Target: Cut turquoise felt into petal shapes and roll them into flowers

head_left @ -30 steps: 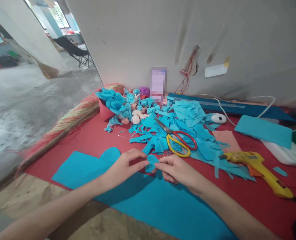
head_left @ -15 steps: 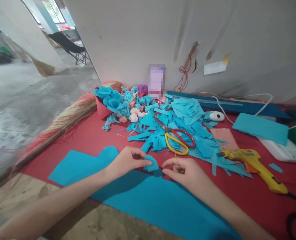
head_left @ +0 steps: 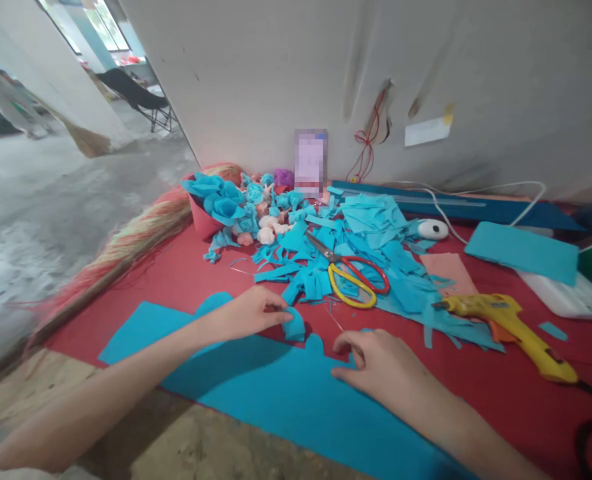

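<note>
My left hand (head_left: 253,311) pinches a small rounded piece of blue paper (head_left: 295,327) between thumb and fingertips, just above the table. My right hand (head_left: 379,357) is to the right of it, with thumb and forefinger apart and the other fingers curled. A thin wire (head_left: 334,320) sticks out up and left from this hand; where it is gripped is hidden. Under both hands lies a large sheet of blue paper (head_left: 256,393). Between the hands, a small rounded blue paper piece (head_left: 315,345) lies at the sheet's upper edge.
Scissors (head_left: 349,273) with red and yellow handles lie on blue paper scraps (head_left: 376,220). A yellow glue gun (head_left: 521,333) is at the right. Paper flowers (head_left: 219,200) and a straw broom (head_left: 141,233) are at the left. A phone (head_left: 311,163) leans against the wall. Red paper (head_left: 176,280) covers the table.
My right hand has moved slightly right and down, away from the left, and its thumb and forefinger have parted. The left hand has shifted a little left with its blue paper.
</note>
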A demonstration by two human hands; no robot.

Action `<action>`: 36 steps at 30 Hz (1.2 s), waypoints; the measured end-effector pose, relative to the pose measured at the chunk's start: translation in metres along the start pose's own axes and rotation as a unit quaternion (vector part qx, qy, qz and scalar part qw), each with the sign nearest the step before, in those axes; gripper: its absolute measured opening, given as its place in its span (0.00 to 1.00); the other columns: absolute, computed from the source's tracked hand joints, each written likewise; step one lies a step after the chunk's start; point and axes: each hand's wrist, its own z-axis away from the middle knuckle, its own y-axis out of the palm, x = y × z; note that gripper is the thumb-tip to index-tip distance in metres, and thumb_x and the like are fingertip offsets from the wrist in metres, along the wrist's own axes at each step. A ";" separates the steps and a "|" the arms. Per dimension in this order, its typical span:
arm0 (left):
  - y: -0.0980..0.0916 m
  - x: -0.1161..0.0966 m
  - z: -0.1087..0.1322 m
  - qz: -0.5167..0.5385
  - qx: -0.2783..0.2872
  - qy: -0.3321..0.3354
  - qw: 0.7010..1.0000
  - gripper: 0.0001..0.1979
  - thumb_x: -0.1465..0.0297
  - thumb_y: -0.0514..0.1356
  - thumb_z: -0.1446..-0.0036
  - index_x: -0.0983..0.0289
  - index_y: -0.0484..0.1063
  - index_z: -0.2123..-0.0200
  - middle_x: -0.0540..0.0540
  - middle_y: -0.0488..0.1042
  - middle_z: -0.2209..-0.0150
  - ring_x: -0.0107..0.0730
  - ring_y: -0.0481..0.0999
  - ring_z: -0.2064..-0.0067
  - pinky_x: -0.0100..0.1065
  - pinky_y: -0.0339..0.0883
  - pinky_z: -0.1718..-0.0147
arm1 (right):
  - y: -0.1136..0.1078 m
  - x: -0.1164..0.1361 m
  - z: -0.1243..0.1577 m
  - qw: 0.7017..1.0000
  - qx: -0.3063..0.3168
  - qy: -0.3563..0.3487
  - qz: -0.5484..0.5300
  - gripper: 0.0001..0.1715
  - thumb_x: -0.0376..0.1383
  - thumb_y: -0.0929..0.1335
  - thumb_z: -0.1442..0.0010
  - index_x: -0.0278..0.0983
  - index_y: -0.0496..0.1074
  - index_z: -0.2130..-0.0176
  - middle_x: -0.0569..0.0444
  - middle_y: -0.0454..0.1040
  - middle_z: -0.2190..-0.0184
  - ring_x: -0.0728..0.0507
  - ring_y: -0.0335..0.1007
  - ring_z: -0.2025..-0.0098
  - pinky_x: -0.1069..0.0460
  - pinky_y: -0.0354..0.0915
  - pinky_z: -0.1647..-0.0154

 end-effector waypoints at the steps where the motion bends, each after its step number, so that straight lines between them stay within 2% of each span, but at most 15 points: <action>1: -0.001 0.000 -0.001 -0.016 0.008 0.015 1.000 0.15 0.64 0.53 0.46 0.67 0.69 0.80 0.48 0.60 0.81 0.23 0.58 0.77 0.25 0.50 0.78 | 0.001 0.001 0.003 1.000 0.001 0.006 0.024 0.11 0.36 0.71 0.55 0.38 0.74 0.67 0.57 0.67 0.82 0.46 0.65 0.76 0.55 0.46 0.79; 7: 0.002 -0.006 -0.004 -0.090 0.041 0.088 0.991 0.14 0.67 0.53 0.44 0.67 0.71 0.76 0.52 0.71 0.75 0.27 0.68 0.71 0.25 0.57 0.73 | 0.011 0.002 0.012 0.993 0.009 0.009 0.115 0.12 0.35 0.70 0.52 0.39 0.72 0.64 0.53 0.73 0.78 0.40 0.71 0.72 0.53 0.41 0.80; 12: 0.004 -0.007 -0.005 -0.155 0.041 0.097 0.982 0.11 0.68 0.54 0.44 0.66 0.72 0.73 0.53 0.73 0.72 0.30 0.70 0.68 0.26 0.59 0.71 | 0.012 0.003 0.011 0.991 0.014 0.008 0.135 0.12 0.35 0.70 0.50 0.39 0.72 0.62 0.52 0.74 0.78 0.37 0.73 0.70 0.52 0.40 0.80; 17: 0.002 -0.005 -0.003 -0.234 -0.006 0.089 0.968 0.11 0.64 0.56 0.47 0.64 0.72 0.64 0.55 0.73 0.67 0.35 0.71 0.64 0.32 0.61 0.66 | 0.011 0.006 0.010 0.990 0.022 0.014 0.135 0.12 0.35 0.70 0.50 0.39 0.71 0.62 0.52 0.75 0.76 0.39 0.73 0.70 0.52 0.42 0.80; 20: 0.005 -0.007 -0.002 -0.242 -0.046 0.100 0.964 0.11 0.66 0.56 0.46 0.64 0.70 0.61 0.56 0.72 0.63 0.38 0.70 0.59 0.35 0.61 0.61 | 0.011 0.008 0.011 0.990 0.023 0.013 0.137 0.10 0.34 0.70 0.50 0.38 0.71 0.64 0.52 0.76 0.74 0.39 0.73 0.70 0.52 0.43 0.80; 23: 0.011 -0.006 -0.002 -0.224 -0.046 0.151 0.962 0.08 0.71 0.54 0.44 0.64 0.70 0.61 0.55 0.71 0.62 0.35 0.69 0.59 0.33 0.61 0.60 | 0.011 0.010 0.013 0.990 0.022 0.009 0.141 0.08 0.33 0.69 0.49 0.37 0.71 0.64 0.51 0.77 0.73 0.39 0.73 0.69 0.52 0.43 0.79; 27: 0.019 0.001 -0.003 -0.206 -0.005 0.203 0.957 0.09 0.73 0.52 0.42 0.62 0.72 0.63 0.54 0.73 0.62 0.33 0.69 0.58 0.32 0.59 0.59 | 0.012 0.013 0.015 0.989 0.019 0.003 0.150 0.06 0.32 0.68 0.48 0.36 0.71 0.65 0.49 0.77 0.71 0.37 0.74 0.68 0.51 0.41 0.79; 36: 0.015 0.002 0.004 -0.221 0.024 0.202 0.954 0.08 0.75 0.54 0.44 0.61 0.72 0.67 0.50 0.74 0.64 0.32 0.69 0.58 0.33 0.55 0.56 | 0.013 0.015 0.016 0.987 0.020 -0.003 0.157 0.06 0.31 0.64 0.43 0.36 0.70 0.65 0.49 0.77 0.72 0.40 0.74 0.69 0.50 0.40 0.80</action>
